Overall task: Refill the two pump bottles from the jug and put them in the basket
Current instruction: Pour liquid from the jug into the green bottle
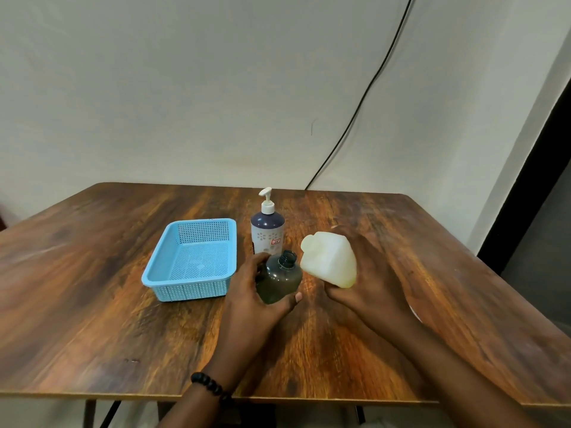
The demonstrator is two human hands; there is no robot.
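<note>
My left hand [251,299] grips a dark see-through bottle [279,278] with its pump off and its neck open, tilted a little toward the right. My right hand [367,279] holds a whitish plastic jug [330,257] tipped to the left, its capped or blurred mouth close above the bottle's neck. Behind them a second bottle [268,233], white with a dark top and a white pump, stands upright on the table. A light blue mesh basket [173,274] sits to the left with nothing in it.
The wooden table [92,288] stretches wide to the left and right of the objects. A black cable [364,97] hangs down the wall behind. A white object [415,313] peeks out behind my right wrist.
</note>
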